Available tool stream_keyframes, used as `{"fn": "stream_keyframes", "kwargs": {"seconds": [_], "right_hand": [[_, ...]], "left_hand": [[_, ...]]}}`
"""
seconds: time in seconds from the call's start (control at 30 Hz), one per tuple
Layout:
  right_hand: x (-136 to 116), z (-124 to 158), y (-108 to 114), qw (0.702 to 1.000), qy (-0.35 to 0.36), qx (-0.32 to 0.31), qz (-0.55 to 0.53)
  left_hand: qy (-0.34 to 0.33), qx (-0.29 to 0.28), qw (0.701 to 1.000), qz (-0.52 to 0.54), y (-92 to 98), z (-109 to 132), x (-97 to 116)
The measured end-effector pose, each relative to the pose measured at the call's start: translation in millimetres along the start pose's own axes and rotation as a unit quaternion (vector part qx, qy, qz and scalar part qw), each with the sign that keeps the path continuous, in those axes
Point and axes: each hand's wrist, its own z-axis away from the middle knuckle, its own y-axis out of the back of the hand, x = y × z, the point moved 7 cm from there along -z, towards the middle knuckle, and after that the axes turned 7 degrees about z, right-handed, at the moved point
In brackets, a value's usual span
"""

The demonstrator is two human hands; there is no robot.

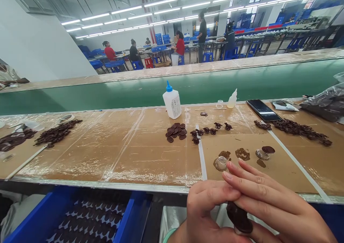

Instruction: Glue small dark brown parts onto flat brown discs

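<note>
Holding a dark brown piece (pixel 239 217) between curled left hand (pixel 205 209) and right hand (pixel 283 205), lower right of frame; could slip or twist askew if pressed unevenly.

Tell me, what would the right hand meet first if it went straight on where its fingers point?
Probably the small clear round piece on the cardboard, which appears just past the fingertips of the right hand. Depth is unclear; it might pass above.
</note>
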Motion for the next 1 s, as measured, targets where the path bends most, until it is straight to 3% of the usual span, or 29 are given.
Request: {"fn": "stream_keyframes", "kwargs": {"seconds": [0.17, 0.33, 0.5, 0.6, 0.73, 0.87, 1.0], "right_hand": [[-2, 2, -1, 0.999, 0.029, -0.003, -0.026], [-3, -1, -2, 0.999, 0.027, 0.000, -0.021], [-4, 1, -7, 0.999, 0.037, -0.015, 0.004], [-2, 7, -15, 0.998, 0.042, -0.022, 0.028], [-1, 16, -32, 0.991, 0.096, -0.049, 0.078], [2, 21, -46, 0.985, 0.139, -0.059, 0.087], [9, 18, -54, 0.986, 0.124, -0.053, 0.099]], "left_hand": [[-0.033, -0.033, 0.999, -0.005, 0.3, 0, 1], [-0.044, -0.021, 0.997, -0.061, 2.1, 5, 1], [-0.035, -0.030, 0.999, -0.022, 0.3, 0, 2], [0.002, -0.025, 0.999, -0.034, 5.2, -5, 7], [0.104, 0.034, 0.992, -0.069, 23.7, -3, 5], [0.248, 0.059, 0.964, -0.072, 36.1, 7, -10], [0.310, 0.049, 0.944, -0.105, 39.6, 7, -17]]}}
